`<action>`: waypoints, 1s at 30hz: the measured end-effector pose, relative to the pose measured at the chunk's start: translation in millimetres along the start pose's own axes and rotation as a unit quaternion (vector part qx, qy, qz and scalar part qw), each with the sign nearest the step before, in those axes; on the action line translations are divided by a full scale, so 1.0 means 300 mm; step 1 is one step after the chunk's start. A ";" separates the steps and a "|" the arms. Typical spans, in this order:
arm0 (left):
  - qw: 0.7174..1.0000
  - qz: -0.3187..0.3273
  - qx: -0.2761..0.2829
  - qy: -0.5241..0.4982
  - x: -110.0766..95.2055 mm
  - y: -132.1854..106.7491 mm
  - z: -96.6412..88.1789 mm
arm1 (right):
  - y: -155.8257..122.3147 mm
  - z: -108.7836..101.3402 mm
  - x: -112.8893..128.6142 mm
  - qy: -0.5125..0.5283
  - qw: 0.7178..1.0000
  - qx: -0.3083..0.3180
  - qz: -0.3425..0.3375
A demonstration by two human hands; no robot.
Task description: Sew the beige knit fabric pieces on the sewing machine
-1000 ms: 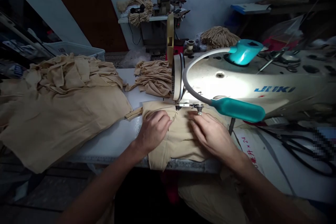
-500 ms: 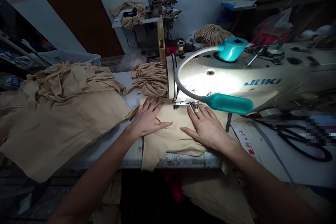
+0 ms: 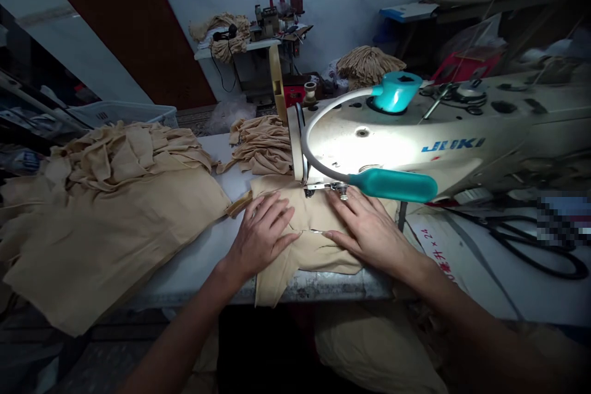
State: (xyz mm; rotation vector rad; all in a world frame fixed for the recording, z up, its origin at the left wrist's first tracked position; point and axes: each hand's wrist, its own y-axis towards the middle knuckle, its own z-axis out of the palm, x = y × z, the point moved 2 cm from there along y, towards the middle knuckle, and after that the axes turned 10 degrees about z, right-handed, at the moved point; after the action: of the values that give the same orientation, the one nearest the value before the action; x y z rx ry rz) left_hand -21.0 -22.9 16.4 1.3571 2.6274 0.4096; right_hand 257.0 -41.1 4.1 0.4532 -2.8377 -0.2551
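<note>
A piece of beige fabric (image 3: 277, 261) lies on the sewing table under the needle area of a white sewing machine (image 3: 397, 135). My left hand (image 3: 261, 231) rests on the fabric's left side, fingers stretched out and thumb pointing right. My right hand (image 3: 364, 225) lies on the right side, its fingers partly hidden behind the presser-foot parts (image 3: 325, 188) and the lamp. Between the two thumbs a fold or slit crosses the cloth. A teal lamp (image 3: 397, 184) on a bent white neck lights the machine.
A large stack of beige fabric (image 3: 120, 209) lies to the left, and a gathered fabric bundle (image 3: 263, 144) sits behind the machine head. Black scissors (image 3: 530, 240) lie on the right. Farther back are a plastic crate (image 3: 133, 112) and another machine (image 3: 272, 21) on a side table.
My left hand has drawn slightly nearer to me, its fingers less spread. The fabric between my thumbs now shows a clear fold or slit. The camera view has shifted slightly.
</note>
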 end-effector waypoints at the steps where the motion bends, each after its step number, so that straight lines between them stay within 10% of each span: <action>1: 1.000 0.005 -0.004 0.003 -0.015 -0.035 -0.007 | -0.019 -0.009 0.020 0.015 1.000 0.001 -0.025; 8: 0.999 -0.008 0.002 -0.041 0.022 -0.162 -0.034 | -0.081 0.013 0.036 0.057 0.997 0.008 -0.048; 18: 0.993 -0.023 0.073 -0.090 0.306 -0.176 -0.267 | -0.031 0.014 0.042 -0.016 1.000 -0.008 0.006; 25: 0.994 -0.045 0.064 -0.080 0.124 -0.129 -0.219 | -0.035 -0.006 0.067 0.006 1.000 -0.025 -0.007; 30: 0.965 -0.252 -0.009 -0.068 0.227 0.007 -0.134 | -0.029 0.012 0.100 0.035 0.997 -0.050 -0.049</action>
State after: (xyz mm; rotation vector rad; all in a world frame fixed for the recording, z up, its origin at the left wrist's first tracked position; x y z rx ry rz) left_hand -69.1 27.1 54.3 0.6371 2.7077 0.2545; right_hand 230.8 -58.5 5.6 0.5683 -2.7231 -0.3897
